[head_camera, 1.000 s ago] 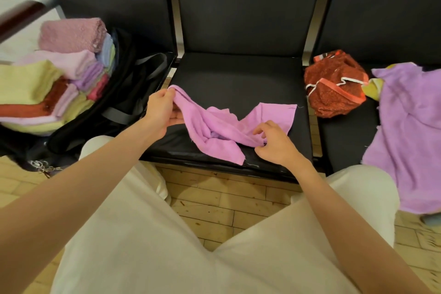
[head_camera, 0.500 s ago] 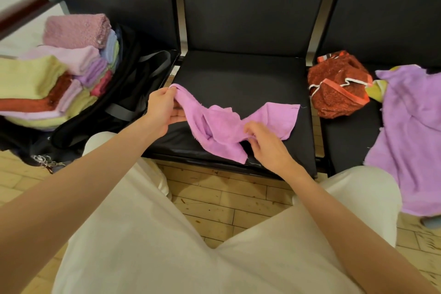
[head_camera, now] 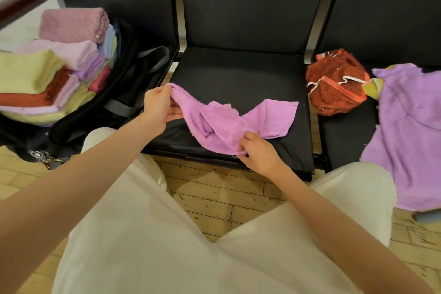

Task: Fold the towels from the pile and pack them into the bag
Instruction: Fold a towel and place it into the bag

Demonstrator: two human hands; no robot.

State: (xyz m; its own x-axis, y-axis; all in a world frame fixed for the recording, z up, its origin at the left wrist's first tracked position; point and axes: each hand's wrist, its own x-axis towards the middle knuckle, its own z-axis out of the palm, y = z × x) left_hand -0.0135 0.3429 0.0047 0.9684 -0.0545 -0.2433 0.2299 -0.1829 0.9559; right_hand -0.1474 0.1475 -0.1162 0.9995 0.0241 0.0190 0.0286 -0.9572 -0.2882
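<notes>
Nearest to me, my right hand [head_camera: 259,151] pinches the near hem of the pink towel [head_camera: 229,122], fingers curled into the cloth at the front edge of the middle seat [head_camera: 238,74]. My left hand [head_camera: 158,107] grips the towel's left end, thumb on top and fingers beneath, lifting that end just clear of the cushion. Between the two hands the towel sags in a loose, twisted V; its right corner lies flat on the seat, untouched.

Handling, as I judge it: the cloth is light, limp and not slippery, with a frayed edge. It will hold no shape of its own, so it is best held at two corners of one long edge and drawn taut before any fold.

To the left, the black bag [head_camera: 102,102] stands open on the neighbouring seat, and folded towels [head_camera: 55,74] are stacked at its mouth. To the right, well apart from my hands, a crumpled red towel [head_camera: 334,83] lies on the third seat, and just beside it a larger lilac towel [head_camera: 410,131] hangs over the seat's front edge. These appear to be what is left of the pile.
</notes>
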